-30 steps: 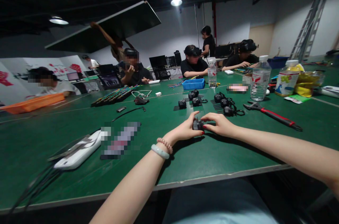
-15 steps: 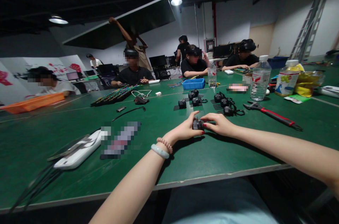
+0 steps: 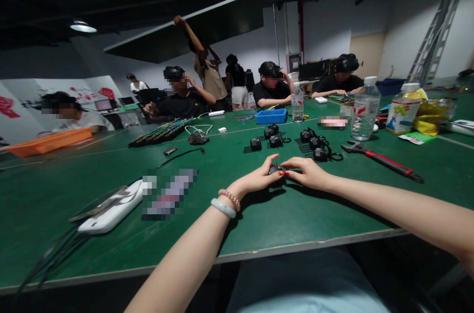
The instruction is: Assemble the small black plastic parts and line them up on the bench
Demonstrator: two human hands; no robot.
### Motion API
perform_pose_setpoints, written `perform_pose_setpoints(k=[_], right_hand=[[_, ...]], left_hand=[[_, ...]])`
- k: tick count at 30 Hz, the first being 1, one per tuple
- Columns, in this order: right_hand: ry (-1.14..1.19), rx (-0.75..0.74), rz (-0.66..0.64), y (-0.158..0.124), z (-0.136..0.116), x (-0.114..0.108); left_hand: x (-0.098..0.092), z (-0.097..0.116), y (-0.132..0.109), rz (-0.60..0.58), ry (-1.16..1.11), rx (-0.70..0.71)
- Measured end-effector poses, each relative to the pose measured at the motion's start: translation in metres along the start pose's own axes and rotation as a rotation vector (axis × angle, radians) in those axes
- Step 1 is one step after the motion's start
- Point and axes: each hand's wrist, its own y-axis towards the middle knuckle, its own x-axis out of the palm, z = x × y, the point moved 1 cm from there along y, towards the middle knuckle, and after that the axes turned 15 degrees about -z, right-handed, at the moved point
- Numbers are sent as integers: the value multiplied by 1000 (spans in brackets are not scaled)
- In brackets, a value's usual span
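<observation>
My left hand (image 3: 256, 179) and my right hand (image 3: 306, 173) meet over the green table (image 3: 111, 165), both pinched round a small black part (image 3: 275, 170) held just above the surface. The left wrist wears a pale bangle and a bead bracelet. Beyond my hands lie more small black parts (image 3: 276, 141) with short black cables, in two loose groups (image 3: 314, 144). Most of the held part is hidden by my fingers.
A red-handled wrench (image 3: 385, 162) lies to the right, near water bottles (image 3: 365, 108) and a yellow bag (image 3: 429, 115). A white device (image 3: 111, 212) lies at left, a blue tray (image 3: 272, 116) farther back. Several people sit along the table's far side; one carries a large dark panel (image 3: 192, 26).
My hands and the black part stay almost in place, tilting slightly. Behind, the person carrying the dark panel has walked to the right; another standing person moved left.
</observation>
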Motion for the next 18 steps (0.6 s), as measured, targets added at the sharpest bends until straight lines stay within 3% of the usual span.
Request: perform_pose_setpoints(k=[18], right_hand=[[-8,10,-3,0,-2,0]], left_hand=[[0,5,-1,0,-26,-35]])
